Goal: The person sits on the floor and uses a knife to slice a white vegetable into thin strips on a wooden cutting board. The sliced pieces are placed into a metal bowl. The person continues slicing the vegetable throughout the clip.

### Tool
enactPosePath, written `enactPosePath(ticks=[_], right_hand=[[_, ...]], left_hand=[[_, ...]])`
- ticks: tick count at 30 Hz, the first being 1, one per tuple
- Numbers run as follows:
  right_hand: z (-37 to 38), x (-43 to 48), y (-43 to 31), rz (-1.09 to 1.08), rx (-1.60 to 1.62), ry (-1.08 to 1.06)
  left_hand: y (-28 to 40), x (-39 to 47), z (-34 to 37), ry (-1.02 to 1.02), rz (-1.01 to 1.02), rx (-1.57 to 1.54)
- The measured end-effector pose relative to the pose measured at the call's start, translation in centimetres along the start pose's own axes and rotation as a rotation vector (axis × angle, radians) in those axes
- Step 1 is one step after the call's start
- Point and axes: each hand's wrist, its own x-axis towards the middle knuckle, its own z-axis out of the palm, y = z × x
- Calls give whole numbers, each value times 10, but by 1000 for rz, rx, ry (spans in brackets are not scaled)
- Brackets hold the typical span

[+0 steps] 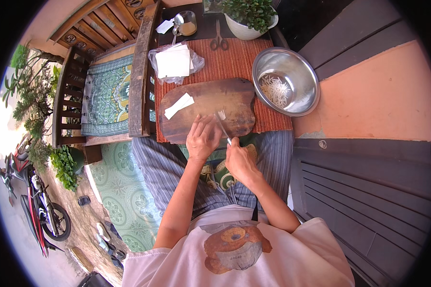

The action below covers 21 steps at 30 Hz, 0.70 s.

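Note:
My right hand (pixel 241 161) grips a small knife (pixel 223 129), its handle pale and its narrow blade angled up and left over the wooden cutting board (pixel 233 93). Beside the blade, my left hand (pixel 203 136) is at the front of the board, its fingers slightly blurred. Whether anything lies under those fingers is hidden. Just right of the blade's tip rest a few thin white slivers (pixel 221 114). Two flat white strips (pixel 179 106) overlap on the board's left part.
White sheets (pixel 173 61) lie on a plastic bag behind the board. To the right, a steel bowl (pixel 301 86) holds thin white shreds (pixel 274 89). Scissors (pixel 219 37), a glass mug (pixel 187 24) and a potted plant (pixel 249 21) stand farther back. A wooden bench (pixel 140 71) borders the left.

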Motion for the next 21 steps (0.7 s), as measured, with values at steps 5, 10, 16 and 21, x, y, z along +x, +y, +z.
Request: enactPosePath(ticks=[5,10,16,21], right_hand=[[-4,-1,-4,23,-39,-29],[-9,0,-12,94,-84,-83],[-13,1,-18,127,-91,-113],[-8,7,-13,88,-67,-94]], left_hand=[[-1,0,0,1,10,5],[0,1,-1,2,16,4],[1,2,-1,-1,19,0],[0,1,-2,-10,17,3]])
